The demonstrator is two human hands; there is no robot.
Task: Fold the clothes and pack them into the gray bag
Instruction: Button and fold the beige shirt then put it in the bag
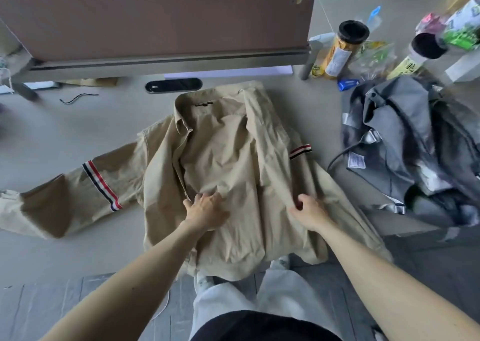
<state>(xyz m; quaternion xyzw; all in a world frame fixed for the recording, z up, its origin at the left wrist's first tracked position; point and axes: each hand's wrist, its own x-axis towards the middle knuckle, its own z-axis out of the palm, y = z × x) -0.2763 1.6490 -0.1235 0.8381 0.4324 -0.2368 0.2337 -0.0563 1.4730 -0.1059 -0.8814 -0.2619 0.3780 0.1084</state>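
While left hand (205, 210) presses shirt (233, 145), gray bag (405, 138) beside

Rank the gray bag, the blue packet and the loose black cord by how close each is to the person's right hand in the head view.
From the right hand, gripping the beige shirt:
1. gray bag, just to its right.
2. blue packet, farther back on the table.
3. black cord, far back left, across the shirt.

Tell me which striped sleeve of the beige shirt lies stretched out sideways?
The sleeve on the person's left, spread across the table; the other sleeve lies drawn in along the shirt.
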